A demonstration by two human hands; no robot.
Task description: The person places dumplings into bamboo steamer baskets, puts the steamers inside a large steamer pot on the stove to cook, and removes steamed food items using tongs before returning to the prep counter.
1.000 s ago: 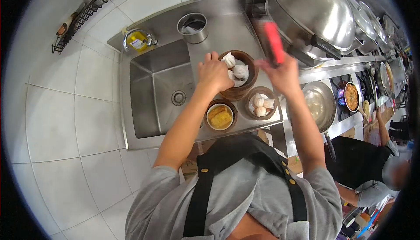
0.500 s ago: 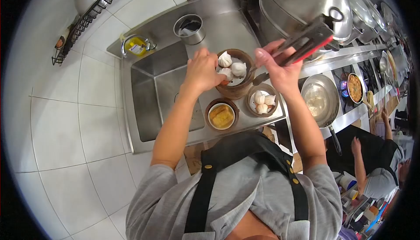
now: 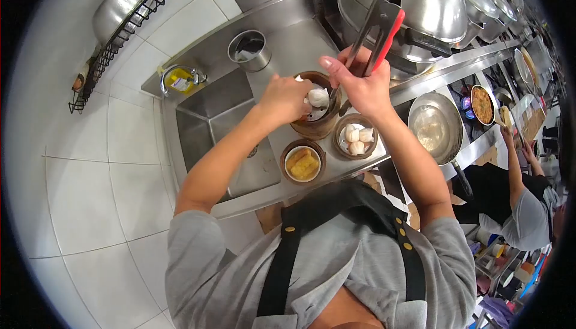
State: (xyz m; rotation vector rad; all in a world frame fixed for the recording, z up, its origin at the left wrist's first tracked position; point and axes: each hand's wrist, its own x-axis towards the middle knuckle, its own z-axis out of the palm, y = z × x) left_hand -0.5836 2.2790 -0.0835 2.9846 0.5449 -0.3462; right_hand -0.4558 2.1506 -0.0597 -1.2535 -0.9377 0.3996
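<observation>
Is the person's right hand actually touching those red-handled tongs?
Touching. The head view shows the right hand holding the red-handled tongs, its fingers against them with no gap.

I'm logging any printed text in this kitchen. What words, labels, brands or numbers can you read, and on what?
No text is readable.
Label on the yellow bottle by the tap: too small and blurred.
Items on the rack at far right: too small to tell.
Tongs: I can make out no lettering.
</observation>
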